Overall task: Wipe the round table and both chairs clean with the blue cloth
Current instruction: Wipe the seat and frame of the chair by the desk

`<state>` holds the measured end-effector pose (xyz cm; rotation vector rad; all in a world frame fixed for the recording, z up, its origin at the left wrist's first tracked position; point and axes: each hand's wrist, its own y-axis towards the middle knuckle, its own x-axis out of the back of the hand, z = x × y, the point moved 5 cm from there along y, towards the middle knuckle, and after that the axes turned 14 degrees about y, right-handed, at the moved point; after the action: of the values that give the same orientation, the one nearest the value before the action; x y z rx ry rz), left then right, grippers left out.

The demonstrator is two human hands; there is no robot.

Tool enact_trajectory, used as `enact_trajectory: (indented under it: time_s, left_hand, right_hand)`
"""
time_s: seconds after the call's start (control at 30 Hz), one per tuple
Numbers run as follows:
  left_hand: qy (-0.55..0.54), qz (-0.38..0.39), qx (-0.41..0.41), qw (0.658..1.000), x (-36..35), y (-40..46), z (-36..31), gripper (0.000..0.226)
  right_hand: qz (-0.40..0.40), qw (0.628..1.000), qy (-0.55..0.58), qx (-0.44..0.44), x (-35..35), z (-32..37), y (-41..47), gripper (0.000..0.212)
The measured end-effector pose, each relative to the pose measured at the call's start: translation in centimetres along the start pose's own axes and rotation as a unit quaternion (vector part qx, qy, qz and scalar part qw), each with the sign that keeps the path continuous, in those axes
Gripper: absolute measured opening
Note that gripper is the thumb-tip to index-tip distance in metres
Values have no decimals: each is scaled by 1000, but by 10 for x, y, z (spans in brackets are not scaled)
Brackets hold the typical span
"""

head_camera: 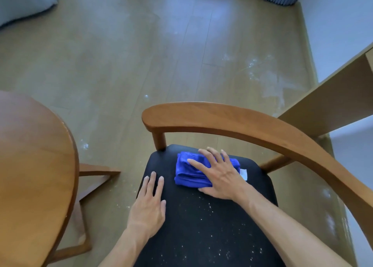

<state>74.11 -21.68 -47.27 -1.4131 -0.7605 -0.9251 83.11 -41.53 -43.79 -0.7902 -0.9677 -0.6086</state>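
Head view:

- Right hand: laid flat, fingers spread, palm pressing down on blue cloth; no pinch or closed grip, held by downward pressure only.
- Blue cloth: folded into a thick pad, lying on chair seat toward the far end, directly under right hand, with its left portion showing beyond the fingers. White tag protruding just to the right of right hand.
- Long axis of the pad: running roughly across the seat, left to right.
- Left hand: open, flat, holding nothing; resting on the seat's left edge, just to the left of and nearer than the cloth, apart from it. Judged to be steadying the chair.
- White specks: scattered on the seat nearer than right hand, toward the body. Far end under and around the cloth looks clear.
- Judgement: remaining dirt lies nearer than the cloth, so next stroke calls for pulling toward the body; right hand already placed for it.
- Round tabletop: well to the left of left hand.
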Motion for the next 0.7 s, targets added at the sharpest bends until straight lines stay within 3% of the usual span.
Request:
enact_trajectory:
  time_s: [0.1, 0.37, 0.5, 0.6, 0.67, 0.7]
  left_hand:
    - [-37, 4, 1, 999, -2, 1, 4, 66]
    - [-75, -17, -13, 997, 3, 3, 10, 64]
    - [-88, -23, -11, 996, 3, 4, 13, 62]
    - [-83, -18, -19, 996, 3, 5, 14, 61]
    - [-90, -8, -13, 996, 3, 4, 15, 61]
    - [-95, -2, -10, 995, 3, 4, 16, 61]
  right_hand:
    - [-14, 1000, 27, -4, -5, 6, -4, 72]
    - [-232, 970, 62, -38, -8, 22, -6, 49]
    - [-284, 953, 95, -36, -29, 48, -41, 47]
    - [-228, 967, 111, 21, -79, 91, -113, 43]
    - [-180, 973, 105, -97, -108, 111, -143, 19]
    - [-29, 967, 151, -202, -137, 108, -150, 21]
